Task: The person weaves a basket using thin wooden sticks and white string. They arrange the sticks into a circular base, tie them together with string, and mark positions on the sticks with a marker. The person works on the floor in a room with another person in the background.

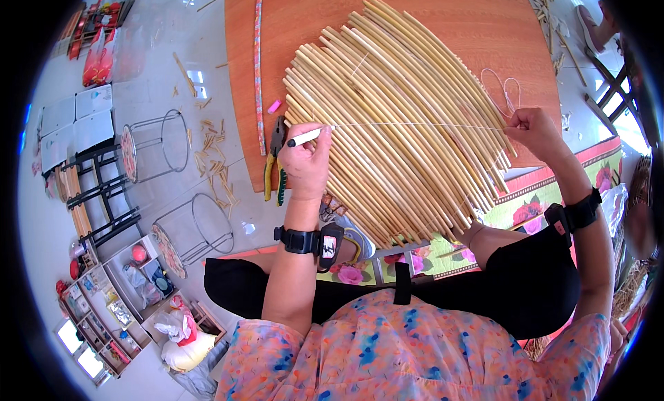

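Across the table (484, 21) and past its near edge lie pale rods (401, 142), likely light, stiff, best steadied from both sides; above it, left hand (304, 167) grips a marker (308, 135), right hand (538, 133) pinches a taut thread (443, 125)

place: kinda a home craft workshop tbh | clues: cane rods (394, 124) laid out on a wood-look table (308, 17), pliers (268, 178) right there — cut scraps (209, 152) littering the tiled floor (155, 72) | homey bits: patterned stools (129, 153), cluttered shelves (114, 276)
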A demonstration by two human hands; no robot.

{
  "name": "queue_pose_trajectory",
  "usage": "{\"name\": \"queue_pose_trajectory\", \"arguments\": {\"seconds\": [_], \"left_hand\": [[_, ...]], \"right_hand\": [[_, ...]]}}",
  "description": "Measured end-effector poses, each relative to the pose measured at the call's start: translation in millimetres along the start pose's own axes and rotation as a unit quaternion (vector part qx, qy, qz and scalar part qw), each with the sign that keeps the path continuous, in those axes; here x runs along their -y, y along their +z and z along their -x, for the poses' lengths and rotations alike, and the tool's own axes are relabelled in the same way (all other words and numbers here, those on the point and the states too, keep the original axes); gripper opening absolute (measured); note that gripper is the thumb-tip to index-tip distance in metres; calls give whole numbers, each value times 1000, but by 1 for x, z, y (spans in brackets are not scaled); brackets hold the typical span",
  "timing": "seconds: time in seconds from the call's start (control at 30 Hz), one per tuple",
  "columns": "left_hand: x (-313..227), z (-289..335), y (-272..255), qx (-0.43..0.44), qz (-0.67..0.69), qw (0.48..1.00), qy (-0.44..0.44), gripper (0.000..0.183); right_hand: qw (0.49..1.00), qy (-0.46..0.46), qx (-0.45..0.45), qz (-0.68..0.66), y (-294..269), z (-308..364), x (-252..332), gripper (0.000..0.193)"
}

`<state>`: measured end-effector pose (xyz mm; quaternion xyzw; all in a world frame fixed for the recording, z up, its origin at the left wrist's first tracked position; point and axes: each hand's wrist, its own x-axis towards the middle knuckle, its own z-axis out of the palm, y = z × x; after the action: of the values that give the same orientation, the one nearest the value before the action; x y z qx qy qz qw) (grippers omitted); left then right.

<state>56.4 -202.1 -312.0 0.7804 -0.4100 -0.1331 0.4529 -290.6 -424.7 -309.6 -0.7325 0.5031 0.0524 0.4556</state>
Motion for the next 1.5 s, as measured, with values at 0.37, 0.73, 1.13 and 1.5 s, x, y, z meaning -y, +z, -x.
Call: {"name": "queue_pose_trajectory", "arguments": {"seconds": [0.37, 0.73, 1.13, 1.5], "left_hand": [[-5, -1, -2, -4, -12, 1000, 14, 14], [2, 0, 2, 17, -51, 999, 5, 13], [-3, -4, -2, -3, -31, 1000, 0, 16], [-7, 1, 8, 39, -35, 999, -1, 16]], "right_hand": [[1000, -13, -7, 12, -1, 0, 1, 18], [1000, -5, 0, 16, -2, 1, 3, 18], [1000, 4, 7, 13, -3, 0, 3, 17], [1000, -1, 1, 10, -1, 1, 1, 18]]}}
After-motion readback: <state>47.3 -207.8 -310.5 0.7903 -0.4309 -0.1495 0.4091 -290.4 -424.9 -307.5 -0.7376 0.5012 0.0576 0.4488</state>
